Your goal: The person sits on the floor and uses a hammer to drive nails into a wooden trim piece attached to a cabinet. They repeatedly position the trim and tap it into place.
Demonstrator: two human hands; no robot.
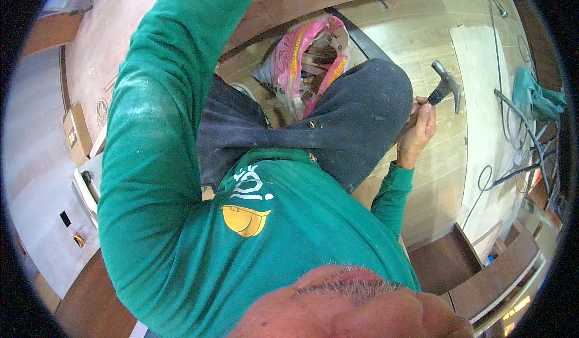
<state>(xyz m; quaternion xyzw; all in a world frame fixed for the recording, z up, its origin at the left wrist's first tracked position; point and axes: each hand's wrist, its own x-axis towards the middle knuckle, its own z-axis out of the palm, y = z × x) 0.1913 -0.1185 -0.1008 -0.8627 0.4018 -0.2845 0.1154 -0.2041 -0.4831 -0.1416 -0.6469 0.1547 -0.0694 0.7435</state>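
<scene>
My right hand (417, 132) is closed around the handle of a claw hammer (446, 86), held beside my right knee. The hammer's dark metal head and curved claw stick out past my fingers, over the wood-look floor. My left arm, in a green sleeve (154, 133), reaches up past the top edge of the view, so the left hand is out of sight. Between my bent legs stands a pink and white plastic bag (294, 66), open at the top. Several small mixed items lie in it, too jumbled to name.
Black cables (534, 136) and a teal cloth (534, 97) lie at the far right, beside a pale sheet (479, 109) on the floor. Dark brown panels (446, 259) stand at the lower right. At the left are a cardboard box (76, 136) and a wall cutout with wires (78, 240).
</scene>
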